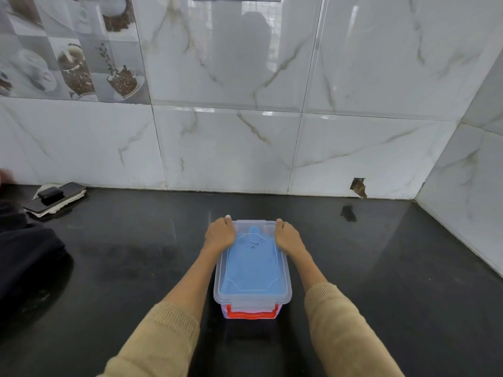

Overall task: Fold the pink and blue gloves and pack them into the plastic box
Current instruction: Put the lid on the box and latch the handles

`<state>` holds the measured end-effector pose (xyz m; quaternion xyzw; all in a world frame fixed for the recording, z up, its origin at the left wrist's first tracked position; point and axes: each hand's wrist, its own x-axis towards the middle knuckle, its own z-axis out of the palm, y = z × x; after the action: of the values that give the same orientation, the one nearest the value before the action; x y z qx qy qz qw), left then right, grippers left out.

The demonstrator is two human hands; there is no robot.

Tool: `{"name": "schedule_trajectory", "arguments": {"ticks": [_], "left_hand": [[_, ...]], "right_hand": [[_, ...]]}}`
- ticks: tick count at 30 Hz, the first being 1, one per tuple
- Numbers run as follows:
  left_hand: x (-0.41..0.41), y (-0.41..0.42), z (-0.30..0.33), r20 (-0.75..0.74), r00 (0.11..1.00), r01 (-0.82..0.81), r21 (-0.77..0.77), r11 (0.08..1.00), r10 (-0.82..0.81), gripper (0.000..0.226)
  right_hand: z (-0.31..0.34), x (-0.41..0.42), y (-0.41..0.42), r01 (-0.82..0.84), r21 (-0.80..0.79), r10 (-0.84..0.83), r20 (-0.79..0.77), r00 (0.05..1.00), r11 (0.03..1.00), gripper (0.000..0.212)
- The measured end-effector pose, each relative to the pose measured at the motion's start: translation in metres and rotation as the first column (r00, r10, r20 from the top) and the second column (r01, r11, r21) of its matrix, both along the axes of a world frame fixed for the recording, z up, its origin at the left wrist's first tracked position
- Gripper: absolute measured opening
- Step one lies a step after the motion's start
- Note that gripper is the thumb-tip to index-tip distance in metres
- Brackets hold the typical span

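Note:
A clear plastic box point(285, 292) stands on the black counter in the middle of the view, with its clear lid point(253, 284) on top and a red latch point(251, 314) at the near end. Blue glove point(251, 265) fabric shows through the lid; a faint pink tint shows low at the near end. My left hand point(219, 235) grips the far left corner of the box. My right hand point(288, 236) grips the far right corner. Fingers of both hands curl over the far edge.
A phone point(58, 197) with a small black object on it lies on a cloth at the back left, by the tiled wall. Dark fabric point(27, 257) lies at the left edge. The wall turns a corner at the right.

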<state>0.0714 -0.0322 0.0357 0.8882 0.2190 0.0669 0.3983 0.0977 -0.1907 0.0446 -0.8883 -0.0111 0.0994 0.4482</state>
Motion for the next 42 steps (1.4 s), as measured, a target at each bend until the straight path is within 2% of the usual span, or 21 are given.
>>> {"name": "schedule_trajectory", "arguments": {"ticks": [9,12,15,18,21,24,27,30,35,38,42], "left_hand": [[0.005,0.004,-0.009,-0.058,0.998,0.034,-0.04,0.999,-0.036,0.049],[0.007,0.005,-0.014,-0.056,0.998,0.034,-0.043,0.998,-0.036,0.047],[0.005,0.003,-0.011,-0.051,0.999,0.015,-0.044,0.999,-0.017,0.048],[-0.005,-0.001,-0.003,-0.07,0.997,-0.033,-0.06,0.998,0.029,0.056],[-0.029,-0.007,-0.009,-0.134,0.986,-0.099,-0.017,0.995,0.096,0.062],[-0.052,-0.018,-0.016,-0.15,0.977,-0.142,0.065,0.988,0.15,0.055],[-0.056,-0.023,-0.012,-0.161,0.977,-0.132,0.069,0.989,0.142,0.053],[-0.055,-0.022,-0.013,-0.151,0.98,-0.124,0.065,0.99,0.133,0.054],[-0.06,-0.02,-0.008,-0.147,0.983,-0.115,-0.029,0.993,0.109,0.059],[-0.08,-0.02,-0.011,-0.155,0.979,-0.15,-0.11,0.982,0.132,0.067],[-0.124,-0.035,-0.026,-0.186,0.96,-0.211,-0.003,0.977,0.207,0.055]], "right_hand": [[-0.015,0.013,-0.002,-0.062,-0.021,0.063,0.024,0.998,0.998,0.04],[-0.022,0.015,0.001,-0.035,-0.037,0.037,0.06,0.998,0.999,0.038],[-0.022,0.011,0.004,0.029,0.013,-0.03,0.101,0.994,0.999,0.033],[-0.014,-0.001,-0.001,0.038,0.062,-0.041,0.057,0.998,0.997,0.041],[-0.021,-0.02,-0.013,0.032,-0.02,-0.032,-0.022,0.999,0.999,0.059],[-0.035,-0.042,-0.021,0.063,-0.01,-0.063,-0.021,0.998,0.998,0.059],[-0.033,-0.046,-0.021,0.052,-0.024,-0.052,0.005,0.999,0.998,0.056],[-0.035,-0.042,-0.022,0.012,0.039,-0.011,-0.028,1.0,0.999,0.054],[-0.03,-0.051,-0.024,0.041,0.333,0.002,-0.129,0.992,0.942,0.052],[-0.028,-0.067,-0.033,0.035,0.243,-0.003,-0.13,0.991,0.969,0.056],[-0.037,-0.108,-0.044,0.036,0.041,-0.029,-0.15,0.988,0.999,0.048]]}}
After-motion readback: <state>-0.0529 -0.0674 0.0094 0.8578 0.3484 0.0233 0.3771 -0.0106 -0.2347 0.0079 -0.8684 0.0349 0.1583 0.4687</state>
